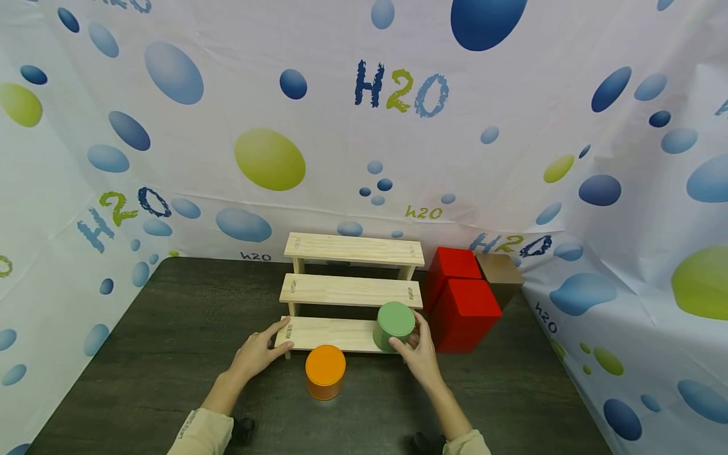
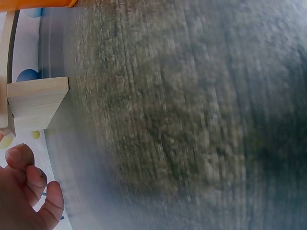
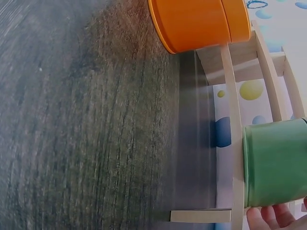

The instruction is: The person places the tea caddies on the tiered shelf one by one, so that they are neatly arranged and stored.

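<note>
With my right hand (image 1: 419,359) I hold the green canister (image 1: 395,323), my thumb at its front and my fingers curved around its right side. The canister stands upright on the lowest step of the wooden shelf (image 1: 335,333), near the right end. My left hand (image 1: 252,358) grips the left end of this same step between thumb and forefinger; the other fingers are loosely bent.

The shelf, three pale steps, stands on a dark table (image 1: 170,366) which has a fine streaky grain. In front of the lowest step, the orange canister (image 1: 325,373) stands upright on this surface. To the right of the shelf are two red boxes (image 1: 467,313) and one brown box (image 1: 500,273). Behind and at both sides hangs a white sheet (image 1: 341,139), printed with blue and green drops and the letters H2O.
</note>
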The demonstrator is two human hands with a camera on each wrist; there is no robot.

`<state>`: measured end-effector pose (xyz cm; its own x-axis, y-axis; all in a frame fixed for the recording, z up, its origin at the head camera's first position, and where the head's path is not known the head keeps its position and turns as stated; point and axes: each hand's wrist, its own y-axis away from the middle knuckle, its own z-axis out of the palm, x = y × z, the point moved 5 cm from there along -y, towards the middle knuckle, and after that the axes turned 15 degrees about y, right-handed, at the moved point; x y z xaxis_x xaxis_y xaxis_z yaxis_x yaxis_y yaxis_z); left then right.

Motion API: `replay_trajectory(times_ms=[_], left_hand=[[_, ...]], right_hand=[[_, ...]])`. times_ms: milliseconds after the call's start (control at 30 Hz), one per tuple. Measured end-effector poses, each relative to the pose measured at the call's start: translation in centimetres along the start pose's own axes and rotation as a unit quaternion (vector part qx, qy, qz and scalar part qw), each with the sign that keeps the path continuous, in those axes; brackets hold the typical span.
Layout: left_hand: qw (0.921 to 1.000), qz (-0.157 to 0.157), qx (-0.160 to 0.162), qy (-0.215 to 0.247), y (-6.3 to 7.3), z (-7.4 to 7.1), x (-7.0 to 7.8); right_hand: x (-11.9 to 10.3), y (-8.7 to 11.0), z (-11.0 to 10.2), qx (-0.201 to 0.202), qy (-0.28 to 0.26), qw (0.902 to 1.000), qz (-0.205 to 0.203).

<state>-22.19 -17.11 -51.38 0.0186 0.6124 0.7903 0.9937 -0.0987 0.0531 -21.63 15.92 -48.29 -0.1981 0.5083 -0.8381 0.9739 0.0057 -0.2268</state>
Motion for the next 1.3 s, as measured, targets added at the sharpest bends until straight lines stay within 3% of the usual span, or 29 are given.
replay_trajectory(times_ms=[167, 367, 767, 1033, 1300], left_hand=[[1.0, 0.008, 0.003, 0.003, 0.1, 0.0, 0.1], [1.0, 0.006, 0.0, 0.005, 0.0, 0.0, -0.1], [0.9999, 0.007, -0.004, 0.011, -0.1, 0.1, -0.2], [0.9999, 0.008, -0.004, 0.009, -0.1, 0.2, -0.3], [1.0, -0.002, -0.004, 0.007, -0.1, 0.2, -0.4]], right_hand=[[-1.9, 0.4, -0.7, -0.011, -0.005, 0.9999, 0.011], [0.3, 0.5, -0.5, -0.004, 0.0, 0.9996, 0.028], [0.6, 2.2, -0.9, -0.005, 0.001, 0.9995, 0.033], [0.9, 3.5, -0.8, -0.011, 0.032, 0.9992, 0.024], [0.7, 4.7, 0.0, -0.058, 0.019, 0.9981, 0.002]])
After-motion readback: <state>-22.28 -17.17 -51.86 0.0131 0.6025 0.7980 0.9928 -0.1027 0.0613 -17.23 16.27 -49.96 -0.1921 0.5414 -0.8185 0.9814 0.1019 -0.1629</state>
